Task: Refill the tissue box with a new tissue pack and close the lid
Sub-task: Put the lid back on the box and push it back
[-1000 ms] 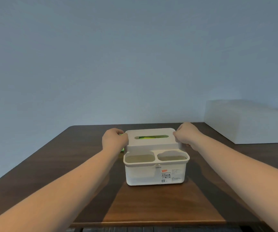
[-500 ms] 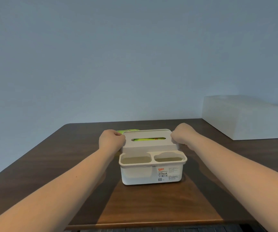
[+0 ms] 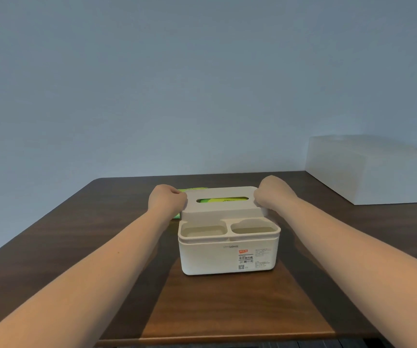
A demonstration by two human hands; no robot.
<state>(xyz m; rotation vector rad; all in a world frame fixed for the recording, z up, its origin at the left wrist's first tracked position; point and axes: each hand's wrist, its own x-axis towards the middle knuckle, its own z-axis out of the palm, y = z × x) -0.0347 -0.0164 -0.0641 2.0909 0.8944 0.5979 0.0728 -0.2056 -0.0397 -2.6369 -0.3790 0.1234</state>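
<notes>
A white tissue box (image 3: pixel 210 257) with two open front compartments stands mid-table. Its white lid (image 3: pixel 223 209), with a long slot, sits over the back part. My left hand (image 3: pixel 167 200) grips the lid's left end and my right hand (image 3: pixel 274 194) grips its right end, both with fingers curled. A green tissue pack (image 3: pixel 193 189) shows as a strip behind my left hand, and green also shows through the slot. I cannot tell whether the pack lies inside the box or behind it.
The dark wooden table (image 3: pixel 227 305) runs to a near edge at the bottom of the view. A large white box (image 3: pixel 370 172) stands at the back right against the plain wall.
Both hands stay on the lid's ends. The box and hands sit slightly further left in view, and a green strip has appeared behind my left hand.
</notes>
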